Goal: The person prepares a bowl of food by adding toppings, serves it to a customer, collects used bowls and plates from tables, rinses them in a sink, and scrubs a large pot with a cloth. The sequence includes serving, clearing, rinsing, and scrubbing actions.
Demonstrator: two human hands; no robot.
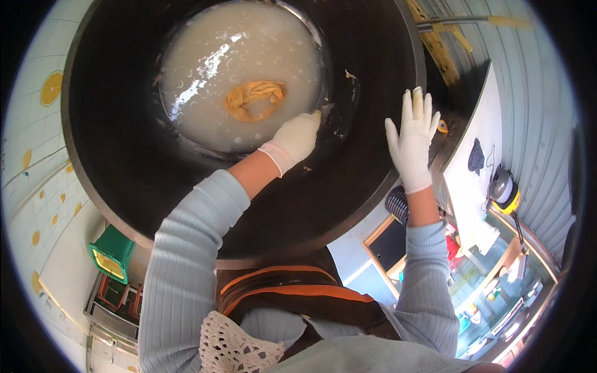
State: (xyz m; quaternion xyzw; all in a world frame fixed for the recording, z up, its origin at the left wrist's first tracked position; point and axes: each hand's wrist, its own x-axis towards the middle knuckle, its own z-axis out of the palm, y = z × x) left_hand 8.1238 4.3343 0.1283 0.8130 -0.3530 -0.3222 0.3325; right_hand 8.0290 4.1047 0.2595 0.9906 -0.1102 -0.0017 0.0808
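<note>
Before me is a large dark wok (280, 205) with a pool of cloudy, bubbly water (200, 112) in its bottom. A crumpled orange-brown cloth (254, 100) lies in a ring shape in this water. My left hand (294, 140), in a white glove, is at the water's right edge against the wok's inner wall. Its fingers are curled and mostly hidden, so I cannot tell whether something is in them. My right hand (413, 140), also gloved, lies with fingers spread at the wok's right rim and holds nothing. Small food scraps (350, 74) stick to the wall near my left hand.
A green bin (112, 252) stands at the lower left, beside a tiled wall (46, 154) with orange-slice prints. Right of the wok rises a white panel (475, 135), with a grey-and-yellow device (503, 189) hanging near it. Farther right is a cluttered glass-topped surface (494, 298).
</note>
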